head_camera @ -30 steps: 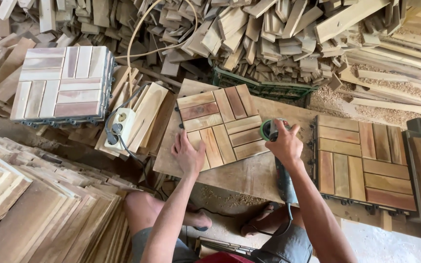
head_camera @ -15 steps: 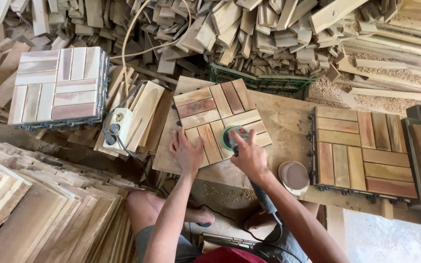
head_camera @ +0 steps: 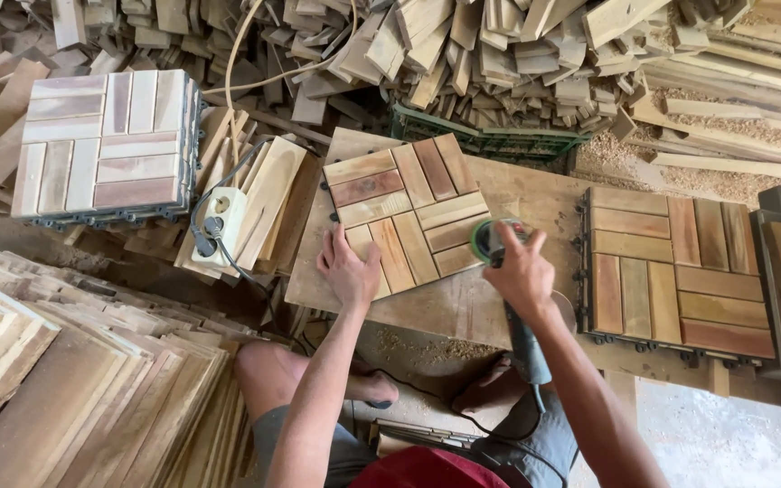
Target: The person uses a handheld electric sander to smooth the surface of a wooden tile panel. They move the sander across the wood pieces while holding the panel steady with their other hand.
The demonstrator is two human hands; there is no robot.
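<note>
Sliding rightward since half a second ago, the right hand (head_camera: 519,271) is gripping the sander (head_camera: 490,240) at the wooden tile's (head_camera: 406,214) right edge. Left hand (head_camera: 349,269) is pressing flat, fingers spread, on the tile's near-left corner, on the bench (head_camera: 463,307). Beyond, scrap wood (head_camera: 499,63) is piling up.

Square slatted wooden tile (head_camera: 406,214): tan, honey and reddish-brown slats, set in four blocks of alternating direction, a basket-weave pattern.
Square wooden tile on the right (head_camera: 675,271): same pattern, warmer orange and red-brown.
Stack of pale wooden tiles (head_camera: 106,145): whitish-grey and faint pink slats, same weave.
Round-headed handheld sander (head_camera: 492,242): green rim, dark grey body.
Plastic power strip (head_camera: 220,226): cream, black plugs.
Plastic crate (head_camera: 485,145): dark green.
Plywood counter (head_camera: 463,307): light brown.
</note>
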